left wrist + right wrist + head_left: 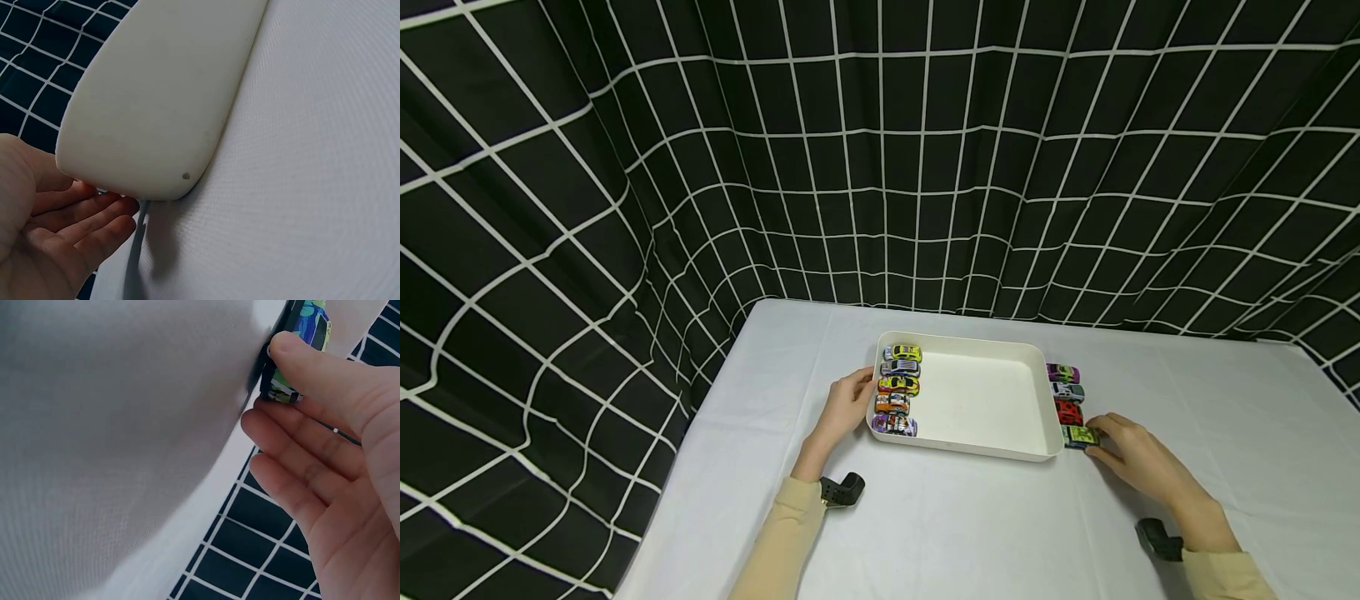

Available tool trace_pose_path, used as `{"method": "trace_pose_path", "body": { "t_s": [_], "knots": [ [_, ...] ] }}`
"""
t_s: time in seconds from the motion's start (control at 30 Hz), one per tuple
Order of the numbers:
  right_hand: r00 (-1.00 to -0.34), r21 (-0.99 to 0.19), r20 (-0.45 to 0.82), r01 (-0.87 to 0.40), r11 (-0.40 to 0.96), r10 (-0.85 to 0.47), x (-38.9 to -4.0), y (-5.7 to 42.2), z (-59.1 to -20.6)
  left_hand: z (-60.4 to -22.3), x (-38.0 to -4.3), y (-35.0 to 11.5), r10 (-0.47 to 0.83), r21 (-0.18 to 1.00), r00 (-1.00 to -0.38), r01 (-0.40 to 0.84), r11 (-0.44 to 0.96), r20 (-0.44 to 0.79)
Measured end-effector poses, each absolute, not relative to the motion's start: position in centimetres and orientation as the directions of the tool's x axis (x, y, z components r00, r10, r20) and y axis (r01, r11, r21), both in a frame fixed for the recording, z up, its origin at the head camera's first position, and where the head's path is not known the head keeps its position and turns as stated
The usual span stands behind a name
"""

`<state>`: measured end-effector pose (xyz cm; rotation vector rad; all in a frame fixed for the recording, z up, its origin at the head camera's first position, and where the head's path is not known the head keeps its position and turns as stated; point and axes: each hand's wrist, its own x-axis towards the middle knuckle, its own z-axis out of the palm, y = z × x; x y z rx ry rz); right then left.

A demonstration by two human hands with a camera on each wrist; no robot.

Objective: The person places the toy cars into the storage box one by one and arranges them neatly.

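Your right hand (1138,458) pinching the yellow-green toy car (1081,436), on the tabletop (970,525) just right of the white tray (977,400), your left hand (846,404) relaxed, fingers fairly straight at its left wall, five cars (898,385) inside.

A cream plastic rectangular tray (981,396) offers open floor from its middle to its right wall, with five multicoloured toy cars (898,385) crowding the left end. Outside, a person's left hand (843,407) bars part of the left wall; four small multicoloured toy cars (1069,412) and the right hand (1141,460) obstruct the right. White-clothed table (962,521) leaves passage in front.
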<state>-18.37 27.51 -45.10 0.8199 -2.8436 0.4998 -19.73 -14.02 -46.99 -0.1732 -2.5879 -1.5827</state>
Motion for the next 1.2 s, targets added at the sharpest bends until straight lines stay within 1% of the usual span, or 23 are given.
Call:
{"method": "trace_pose_path", "body": {
  "t_s": [0.43, 0.8, 1.03, 1.2],
  "knots": [
    [-0.855, -0.267, 0.218, -0.517, 0.813, -0.471, -18.1, 28.0, -44.5, -47.2, -19.7, -14.0, 0.043, 0.882, -0.987, 0.157, 0.445, 0.153],
    [-0.790, -0.216, 0.332, -0.595, 0.774, -0.515, -18.1, 28.5, -43.3, -46.8, -19.6, -13.9, 0.039, 0.886, -0.989, 0.145, 0.440, 0.143],
    [-0.807, -0.230, 0.311, -0.576, 0.785, -0.501, -18.3, 28.1, -42.2, -46.7, -19.6, -13.9, 0.038, 0.886, -0.988, 0.152, 0.438, 0.151],
    [-0.799, -0.225, 0.329, -0.584, 0.780, -0.503, -18.7, 27.5, -41.5, -46.8, -19.6, -13.9, 0.041, 0.884, -0.987, 0.157, 0.440, 0.156]
  ]
}}
